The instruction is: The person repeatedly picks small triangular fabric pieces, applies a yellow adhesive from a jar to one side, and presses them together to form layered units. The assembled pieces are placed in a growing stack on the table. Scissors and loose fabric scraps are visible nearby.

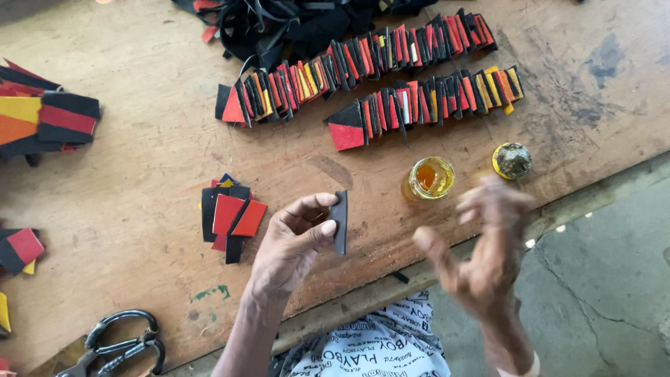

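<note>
- The wooden worktop (139, 139) fills most of the frame, with a grey floor (614, 279) at the lower right.
- Two long rows of folded pieces (391, 77) in black, red, orange and yellow stand on edge across the upper middle, below a heap of black scraps (279, 24) at the top.
- A stack of larger coloured pieces (45, 119) lies at the left edge.
- The right hand (481, 244), lower right of centre, is blurred; it is raised with the palm side up and its fingers spread and loosely curled, holding nothing.
- The left hand (293, 244) rises from the bottom centre, wrist bent, thumb and forefinger pinching a small dark piece (340, 222) held upright at the middle of the frame, above the worktop's near edge.
- A small pile of red and black pieces (232, 216) lies just left of the left hand.
- Black-handled scissors (118, 345) rest at the lower left corner.
- A small jar of amber liquid (430, 177) stands open right of centre, its crusted lid (512, 160) just beside it.
</note>
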